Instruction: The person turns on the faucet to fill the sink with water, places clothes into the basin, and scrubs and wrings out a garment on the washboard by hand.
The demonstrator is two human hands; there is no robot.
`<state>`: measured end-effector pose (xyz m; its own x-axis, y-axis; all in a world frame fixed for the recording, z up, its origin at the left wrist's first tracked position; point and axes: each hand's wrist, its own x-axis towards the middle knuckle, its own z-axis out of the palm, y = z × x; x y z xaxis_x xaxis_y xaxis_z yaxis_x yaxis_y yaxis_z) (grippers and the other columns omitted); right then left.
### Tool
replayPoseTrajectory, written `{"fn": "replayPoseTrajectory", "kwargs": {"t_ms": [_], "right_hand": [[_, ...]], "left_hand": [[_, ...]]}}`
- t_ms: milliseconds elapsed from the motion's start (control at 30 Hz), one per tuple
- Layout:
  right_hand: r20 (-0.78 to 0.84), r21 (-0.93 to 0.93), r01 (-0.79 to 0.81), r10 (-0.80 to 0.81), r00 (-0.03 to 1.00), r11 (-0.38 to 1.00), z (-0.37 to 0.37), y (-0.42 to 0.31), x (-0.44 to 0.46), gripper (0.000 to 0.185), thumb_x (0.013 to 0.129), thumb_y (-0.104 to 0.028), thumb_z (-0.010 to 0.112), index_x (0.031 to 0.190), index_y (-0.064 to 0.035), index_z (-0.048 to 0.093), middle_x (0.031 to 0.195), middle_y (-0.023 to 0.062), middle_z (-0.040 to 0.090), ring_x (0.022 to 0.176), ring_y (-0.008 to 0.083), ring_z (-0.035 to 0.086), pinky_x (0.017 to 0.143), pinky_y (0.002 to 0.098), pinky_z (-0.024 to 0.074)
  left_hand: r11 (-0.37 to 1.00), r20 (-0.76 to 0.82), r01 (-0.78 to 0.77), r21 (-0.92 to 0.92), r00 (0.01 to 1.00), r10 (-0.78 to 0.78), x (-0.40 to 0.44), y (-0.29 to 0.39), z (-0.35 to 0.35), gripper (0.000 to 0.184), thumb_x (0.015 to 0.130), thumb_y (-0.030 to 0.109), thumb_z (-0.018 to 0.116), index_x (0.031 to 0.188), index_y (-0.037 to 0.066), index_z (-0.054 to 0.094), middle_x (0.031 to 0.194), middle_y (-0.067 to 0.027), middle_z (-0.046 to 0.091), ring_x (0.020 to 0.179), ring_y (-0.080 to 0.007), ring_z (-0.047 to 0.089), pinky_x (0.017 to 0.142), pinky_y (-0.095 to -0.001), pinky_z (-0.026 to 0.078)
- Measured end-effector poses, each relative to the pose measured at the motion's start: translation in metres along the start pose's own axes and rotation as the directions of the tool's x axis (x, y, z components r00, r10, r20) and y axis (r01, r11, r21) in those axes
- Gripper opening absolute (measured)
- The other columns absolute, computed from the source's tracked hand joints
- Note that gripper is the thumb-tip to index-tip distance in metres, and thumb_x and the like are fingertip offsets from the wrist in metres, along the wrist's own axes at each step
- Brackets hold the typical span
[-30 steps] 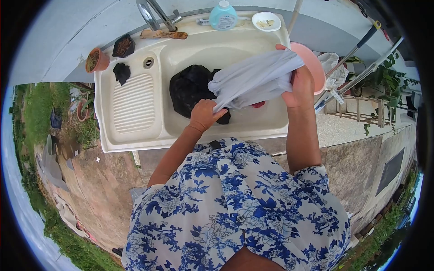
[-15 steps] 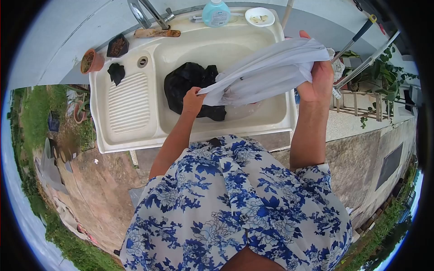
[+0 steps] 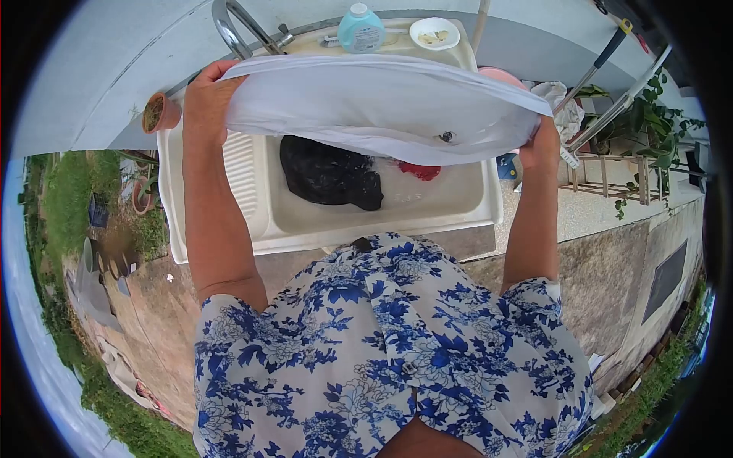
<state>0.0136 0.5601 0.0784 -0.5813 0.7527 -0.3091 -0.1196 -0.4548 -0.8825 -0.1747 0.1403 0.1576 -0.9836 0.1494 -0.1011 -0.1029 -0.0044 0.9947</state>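
Note:
A thin white cloth (image 3: 359, 99) is stretched wide above the sink, with folds along its lower edge and a small dark mark near its right end. My left hand (image 3: 211, 95) grips its left end, fingers closed over the edge. At the opposite end my right hand (image 3: 540, 145) is closed on the cloth, its fingers partly hidden behind it. Below, in the white sink basin (image 3: 458, 202), lies a wet, glossy black bundle (image 3: 328, 175), cloth or plastic. Beside it a red item (image 3: 419, 170) is partly covered by the white cloth.
A ribbed washboard (image 3: 241, 175) forms the sink's left side. Along the back edge stand a faucet (image 3: 229, 27), a blue detergent bottle (image 3: 360, 30) and a white dish (image 3: 434, 33). A clay pot (image 3: 161, 113) sits at the left corner; long handles (image 3: 603, 57) lean at right.
My left hand has moved from the middle of the basin up and left, spreading the white cloth wide. My right hand has lowered slightly. The red item now shows more.

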Motion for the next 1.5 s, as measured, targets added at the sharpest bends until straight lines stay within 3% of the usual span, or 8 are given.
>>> {"fn": "replayPoseTrajectory", "kwargs": {"t_ms": [133,167,233,467,633,700,933,1500], "right_hand": [[0.061,-0.556,0.131,-0.116,0.991,0.821,-0.031,0.029,0.012,0.041,0.086,-0.035,0.053,0.106,0.0011,0.058,0.113,0.0166,0.057,0.105,0.0290,0.055,0.084,0.0400,0.0459],[0.056,-0.554,0.128,-0.116,0.992,0.823,-0.043,0.035,0.015,0.041,0.086,-0.035,0.053,0.106,0.0011,0.058,0.113,0.0166,0.057,0.105,0.0290,0.055,0.084,0.0400,0.0459],[0.389,-0.897,0.432,-0.301,0.871,0.090,-0.063,0.043,0.020,0.042,0.085,-0.036,0.051,0.106,-0.0005,0.059,0.106,0.0221,0.060,0.100,0.0345,0.057,0.082,0.0420,0.0445],[0.248,-0.958,0.254,0.061,0.967,-0.136,-0.109,0.050,0.008,0.050,0.085,-0.042,0.043,0.106,0.0008,0.058,0.094,0.0289,0.060,0.089,0.0431,0.057,0.080,0.0449,0.0438],[-0.094,-0.904,-0.238,0.379,0.921,0.354,-0.101,0.057,-0.015,0.055,0.088,-0.051,0.041,0.109,-0.0026,0.056,0.088,0.0124,0.063,0.078,0.0230,0.061,0.075,0.0378,0.0484],[-0.079,-0.815,-0.281,0.382,0.921,0.507,-0.098,0.072,-0.007,0.054,0.088,-0.052,0.042,0.111,-0.0048,0.055,0.094,0.0100,0.062,0.084,0.0218,0.060,0.076,0.0379,0.0485],[0.279,-0.020,-0.429,0.417,0.865,0.903,-0.025,0.044,0.012,0.042,0.090,-0.038,0.046,0.115,-0.0051,0.052,0.115,0.0078,0.055,0.104,0.0219,0.053,0.088,0.0402,0.0454],[0.290,0.138,0.138,-0.173,0.941,0.981,0.080,-0.112,0.017,0.033,0.089,-0.025,0.049,0.110,-0.0007,0.053,0.108,0.0118,0.059,0.101,0.0257,0.055,0.088,0.0380,0.0450]], "left_hand": [[0.391,0.274,-0.257,0.884,0.962,0.013,-0.019,-0.033,-0.008,0.043,0.067,0.030,0.077,0.094,0.001,0.061,0.090,-0.0119,0.054,0.084,-0.0239,0.056,0.074,-0.0327,0.046],[0.315,0.355,-0.317,0.894,0.932,-0.068,-0.030,-0.055,-0.013,0.045,0.067,0.033,0.077,0.095,0.002,0.060,0.094,-0.0129,0.054,0.086,-0.0272,0.056,0.076,-0.0347,0.046],[0.213,0.402,-0.345,0.914,0.845,-0.353,-0.053,-0.100,-0.023,0.044,0.068,0.035,0.076,0.096,0.004,0.061,0.098,-0.0133,0.053,0.091,-0.0285,0.056,0.080,-0.0366,0.046],[0.169,0.488,-0.466,0.869,0.748,-0.449,-0.122,-0.183,-0.045,0.042,0.082,0.045,0.057,0.089,0.004,0.063,0.089,-0.0149,0.060,0.080,-0.0315,0.057,0.074,-0.0387,0.047],[0.398,0.194,0.004,0.917,0.870,-0.454,-0.140,-0.193,-0.049,0.038,0.088,0.039,0.049,0.098,0.005,0.063,0.099,-0.0157,0.063,0.085,-0.0310,0.061,0.075,-0.0389,0.049],[0.770,-0.126,0.624,0.130,0.781,-0.612,-0.132,-0.184,-0.031,0.036,0.092,0.033,0.045,0.111,0.004,0.056,0.110,-0.0141,0.060,0.100,-0.0280,0.059,0.083,-0.0397,0.049],[0.689,0.019,0.430,-0.583,0.855,-0.518,-0.054,-0.122,-0.001,0.038,0.092,0.031,0.047,0.116,0.003,0.051,0.113,-0.0118,0.057,0.102,-0.0274,0.057,0.084,-0.0419,0.049],[0.976,-0.107,-0.007,-0.218,0.994,-0.017,0.015,0.096,-0.022,0.042,0.094,0.031,0.042,0.119,-0.003,0.049,0.115,-0.0140,0.057,0.102,-0.0258,0.056,0.089,-0.0370,0.046]]}}
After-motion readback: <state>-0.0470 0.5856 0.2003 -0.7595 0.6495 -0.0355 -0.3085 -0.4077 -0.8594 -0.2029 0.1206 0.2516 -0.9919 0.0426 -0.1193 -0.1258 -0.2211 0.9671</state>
